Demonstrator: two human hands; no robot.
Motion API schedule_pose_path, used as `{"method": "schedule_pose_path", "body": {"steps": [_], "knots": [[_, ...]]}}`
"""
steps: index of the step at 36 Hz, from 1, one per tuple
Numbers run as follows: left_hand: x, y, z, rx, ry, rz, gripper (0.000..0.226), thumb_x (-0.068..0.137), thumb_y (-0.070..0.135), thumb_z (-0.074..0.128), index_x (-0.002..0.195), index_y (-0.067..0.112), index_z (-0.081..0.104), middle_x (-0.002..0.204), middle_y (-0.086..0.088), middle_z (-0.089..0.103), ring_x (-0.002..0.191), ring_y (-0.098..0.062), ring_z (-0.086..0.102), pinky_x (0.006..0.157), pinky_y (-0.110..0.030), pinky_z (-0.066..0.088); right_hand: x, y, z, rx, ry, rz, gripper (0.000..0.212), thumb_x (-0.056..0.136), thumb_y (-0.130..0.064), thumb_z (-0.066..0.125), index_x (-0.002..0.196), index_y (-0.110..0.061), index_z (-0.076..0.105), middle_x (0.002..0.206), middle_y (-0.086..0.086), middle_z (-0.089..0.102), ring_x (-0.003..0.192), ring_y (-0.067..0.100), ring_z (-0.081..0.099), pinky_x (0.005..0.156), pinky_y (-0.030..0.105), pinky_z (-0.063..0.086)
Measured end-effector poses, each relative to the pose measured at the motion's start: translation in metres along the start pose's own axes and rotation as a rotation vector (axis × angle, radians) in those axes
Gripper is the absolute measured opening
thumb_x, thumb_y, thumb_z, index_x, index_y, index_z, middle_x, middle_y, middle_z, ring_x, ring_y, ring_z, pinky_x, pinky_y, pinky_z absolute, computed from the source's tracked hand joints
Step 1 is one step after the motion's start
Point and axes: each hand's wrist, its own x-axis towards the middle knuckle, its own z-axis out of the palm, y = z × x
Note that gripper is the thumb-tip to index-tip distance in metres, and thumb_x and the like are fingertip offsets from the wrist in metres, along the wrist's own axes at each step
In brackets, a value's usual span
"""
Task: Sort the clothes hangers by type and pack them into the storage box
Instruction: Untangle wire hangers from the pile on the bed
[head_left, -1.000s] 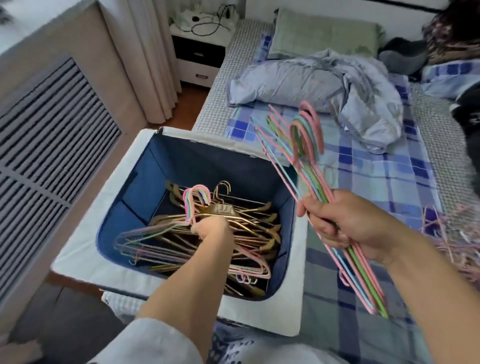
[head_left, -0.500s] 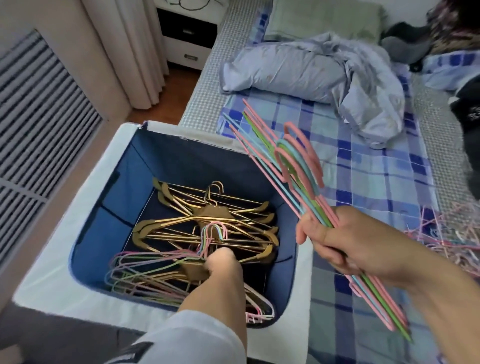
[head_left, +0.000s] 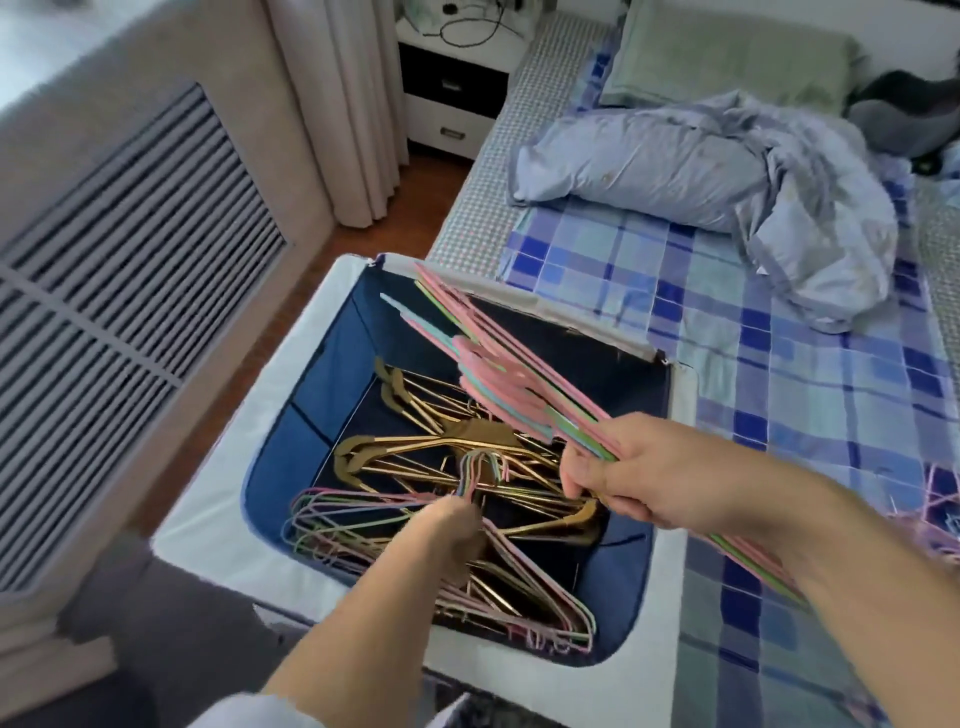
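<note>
**Both hands on pastel hangers over the open storage box**

The right hand (head_left: 654, 475) is closed around a thick bundle of pastel wire hangers (head_left: 498, 374) in pink, green and blue, fingers curled under and the thumb on the near side. The forearm comes in from the lower right, and the bundle slants up and to the left from the fist, its hook ends blurred above the box's interior; the other ends stick out behind the wrist over the checked bedsheet (head_left: 810, 364).

The left hand (head_left: 454, 525) reaches straight down into the storage box (head_left: 270, 395), arm extended from the bottom edge with a white sleeve at the elbow. Its fingers are tucked against the necks of a second bunch of pastel hangers (head_left: 363, 519) lying flat in the near part of the box; it appears to grip them, though the fingers are mostly hidden behind the back of the hand.

Gold hangers (head_left: 415, 447) lie stacked on the box floor beneath and beyond that bunch. The box, navy inside with a pale rim, stands against the bed's edge. A crumpled grey-blue duvet (head_left: 727, 171) lies further up the bed.
</note>
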Motion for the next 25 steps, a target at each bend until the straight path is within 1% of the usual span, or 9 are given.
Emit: {"method": "schedule_pose_path", "body": {"steps": [3, 5, 6, 10, 13, 17, 19, 22, 25], "knots": [[-0.043, 0.001, -0.042, -0.269, 0.049, 0.132, 0.034, 0.084, 0.027, 0.064, 0.112, 0.007, 0.070, 0.092, -0.014, 0.075, 0.082, -0.028, 0.074, 0.079, -0.049, 0.063, 0.012, 0.005, 0.007, -0.061, -0.017, 0.007, 0.025, 0.104, -0.031, 0.049, 0.084, -0.022, 0.058, 0.056, -0.004, 0.040, 0.052, 0.014, 0.033, 0.052, 0.031, 0.031], [-0.085, -0.004, -0.066, -0.513, -0.011, 0.275, 0.018, 0.098, 0.020, 0.061, 0.101, 0.009, 0.075, 0.094, -0.020, 0.075, 0.086, -0.031, 0.074, 0.078, -0.049, 0.062, 0.020, 0.006, 0.010, -0.163, -0.004, 0.010, 0.028, 0.104, -0.031, 0.049, 0.078, -0.023, 0.054, 0.062, -0.002, 0.043, 0.057, 0.016, 0.037, 0.057, 0.036, 0.033], [-0.106, -0.005, -0.076, -0.632, -0.040, 0.317, 0.025, 0.103, 0.022, 0.056, 0.097, 0.010, 0.077, 0.097, -0.021, 0.075, 0.090, -0.032, 0.073, 0.079, -0.048, 0.061, 0.024, 0.006, 0.012, -0.246, 0.011, 0.006, 0.029, 0.104, -0.031, 0.049, 0.076, -0.023, 0.052, 0.065, -0.002, 0.047, 0.059, 0.015, 0.041, 0.060, 0.038, 0.037], [-0.159, -0.020, -0.100, -0.839, -0.304, 0.450, 0.062, 0.103, 0.051, 0.041, 0.126, 0.000, 0.065, 0.102, -0.020, 0.069, 0.106, -0.039, 0.063, 0.089, -0.052, 0.057, 0.038, 0.008, 0.016, -0.452, 0.080, 0.011, 0.030, 0.102, -0.036, 0.047, 0.075, -0.025, 0.048, 0.078, 0.004, 0.061, 0.073, 0.023, 0.057, 0.071, 0.046, 0.046], [-0.181, -0.022, -0.097, -0.897, -0.354, 0.503, 0.066, 0.101, 0.056, 0.043, 0.135, 0.002, 0.060, 0.104, -0.020, 0.068, 0.114, -0.043, 0.062, 0.095, -0.053, 0.054, 0.051, 0.007, 0.026, -0.477, 0.101, -0.004, 0.029, 0.101, -0.037, 0.048, 0.074, -0.027, 0.046, 0.073, 0.001, 0.057, 0.070, 0.023, 0.055, 0.070, 0.046, 0.046], [-0.205, -0.002, -0.085, -1.071, -0.191, 0.558, 0.039, 0.082, 0.030, 0.074, 0.112, 0.005, 0.071, 0.080, -0.012, 0.064, 0.083, -0.029, 0.070, 0.086, -0.044, 0.060, 0.065, 0.002, 0.047, -0.455, 0.158, -0.012, 0.032, 0.101, -0.036, 0.047, 0.070, -0.031, 0.043, 0.073, -0.003, 0.053, 0.075, 0.023, 0.055, 0.073, 0.043, 0.045], [-0.214, 0.005, -0.084, -1.216, -0.148, 0.570, 0.028, 0.081, 0.020, 0.070, 0.103, 0.006, 0.062, 0.072, -0.006, 0.057, 0.076, -0.025, 0.067, 0.082, -0.039, 0.060, 0.068, -0.003, 0.061, -0.413, 0.219, -0.011, 0.032, 0.102, -0.035, 0.046, 0.071, -0.029, 0.043, 0.076, -0.002, 0.055, 0.077, 0.026, 0.056, 0.071, 0.041, 0.044], [-0.222, 0.009, -0.091, -1.402, -0.182, 0.604, 0.010, 0.092, 0.012, 0.058, 0.083, 0.011, 0.053, 0.055, 0.004, 0.043, 0.056, -0.013, 0.056, 0.092, -0.038, 0.058, 0.073, -0.013, 0.086, -0.278, 0.282, -0.038, 0.020, 0.101, -0.029, 0.044, 0.083, -0.029, 0.053, 0.084, -0.001, 0.060, 0.080, 0.022, 0.058, 0.071, 0.039, 0.048], [-0.232, 0.029, -0.101, -1.262, -0.151, 0.658, 0.010, 0.094, 0.018, 0.059, 0.086, 0.013, 0.057, 0.044, 0.009, 0.032, 0.038, -0.007, 0.037, 0.075, -0.030, 0.059, 0.077, -0.026, 0.109, -0.067, 0.202, -0.108, 0.021, 0.101, -0.030, 0.043, 0.097, -0.017, 0.059, 0.080, 0.005, 0.063, 0.072, 0.022, 0.061, 0.068, 0.043, 0.053]]}}
